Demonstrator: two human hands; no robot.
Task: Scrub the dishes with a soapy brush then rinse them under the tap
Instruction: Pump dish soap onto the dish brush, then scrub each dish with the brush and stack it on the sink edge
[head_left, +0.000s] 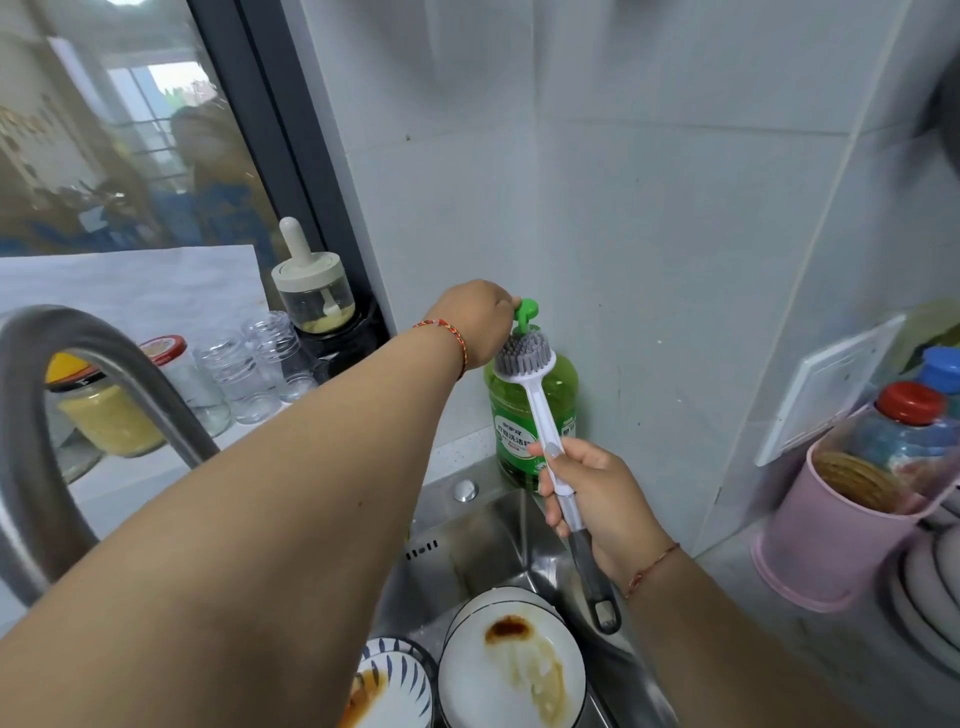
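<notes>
A green dish-soap bottle (556, 395) stands in the corner behind the sink, with a green pump head (528, 310) on top. My left hand (480, 319) rests on the pump head, fingers curled over it. My right hand (597, 499) grips the white and grey handle of a dish brush (524, 353), whose grey bristles point up just under the pump spout. Down in the steel sink (478, 540) lie a white plate (514, 670) smeared with brown sauce and a blue-patterned plate (389, 691), also dirty.
The curved steel tap (62, 364) arches at the left. Glass jars (249, 364) and a lidded seasoning jar (314, 291) line the window ledge. At right stand a pink cup (826, 545) with bottles behind it, and stacked white dishes (930, 597).
</notes>
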